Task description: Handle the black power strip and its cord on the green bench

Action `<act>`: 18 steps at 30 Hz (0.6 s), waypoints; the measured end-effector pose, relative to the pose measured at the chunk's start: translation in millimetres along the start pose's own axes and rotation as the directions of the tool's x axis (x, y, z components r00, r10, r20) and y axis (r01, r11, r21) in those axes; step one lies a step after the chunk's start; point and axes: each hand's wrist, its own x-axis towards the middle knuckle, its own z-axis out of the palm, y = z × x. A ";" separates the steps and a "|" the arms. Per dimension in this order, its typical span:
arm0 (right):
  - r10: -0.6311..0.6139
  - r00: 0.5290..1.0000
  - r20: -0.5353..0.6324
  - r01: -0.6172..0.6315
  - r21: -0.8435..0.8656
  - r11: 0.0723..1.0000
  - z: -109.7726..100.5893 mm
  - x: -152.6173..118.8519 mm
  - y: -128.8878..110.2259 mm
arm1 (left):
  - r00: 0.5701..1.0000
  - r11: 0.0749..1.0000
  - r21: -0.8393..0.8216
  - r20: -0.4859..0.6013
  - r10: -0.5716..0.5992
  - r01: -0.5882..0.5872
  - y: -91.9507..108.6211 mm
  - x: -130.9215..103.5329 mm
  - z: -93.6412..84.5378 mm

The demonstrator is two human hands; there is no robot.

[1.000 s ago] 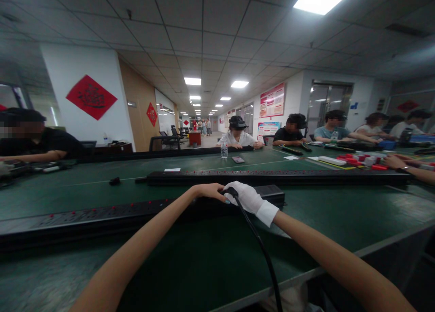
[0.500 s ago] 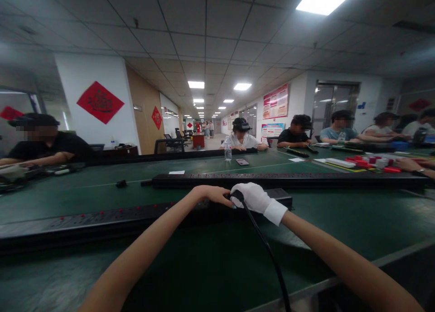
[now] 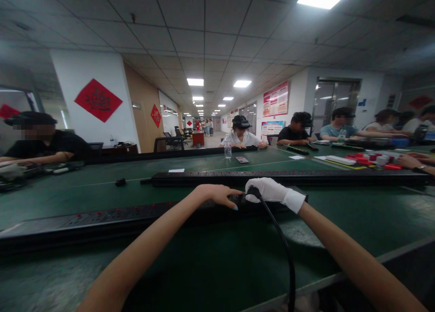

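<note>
A long black power strip (image 3: 112, 216) with red switches lies across the green table before me. My bare left hand (image 3: 222, 196) rests on its top near the right part, thumb and fingers spread apart. Just beside it, my right hand (image 3: 268, 190), in a white glove, is closed around a black plug (image 3: 253, 193) at the strip's top. From the plug a thick black cable (image 3: 285, 248) hangs toward me over the table's front edge. The glove hides whether the plug's pins sit fully in a socket.
A second black power strip (image 3: 288, 178) lies behind, parallel. Farther back stand a water bottle (image 3: 227, 148) and a phone (image 3: 242, 159). A small black object (image 3: 120, 182) lies left. Red and white parts (image 3: 365, 158) lie at right, near another person's hands. Several people sit around the table.
The near power strip has slid to the right, and my right hand with the plug has moved right with it. My left hand has shifted only slightly; its fingers are farther from the plug.
</note>
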 end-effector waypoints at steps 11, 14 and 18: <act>0.051 0.989 -0.136 -0.044 0.054 0.998 10.0 -10.8 5.8 | 0.986 0.998 0.016 -0.157 0.054 -0.052 -4.6 10.2 8.9; 0.077 0.982 -0.173 -0.077 0.006 0.997 17.6 -11.4 3.7 | 0.983 0.997 0.061 -0.172 0.059 -0.049 -1.2 17.0 17.0; 0.104 0.975 -0.195 -0.114 -0.037 0.993 21.6 -10.3 0.6 | 0.987 0.999 0.015 -0.155 0.032 -0.030 0.4 22.1 27.1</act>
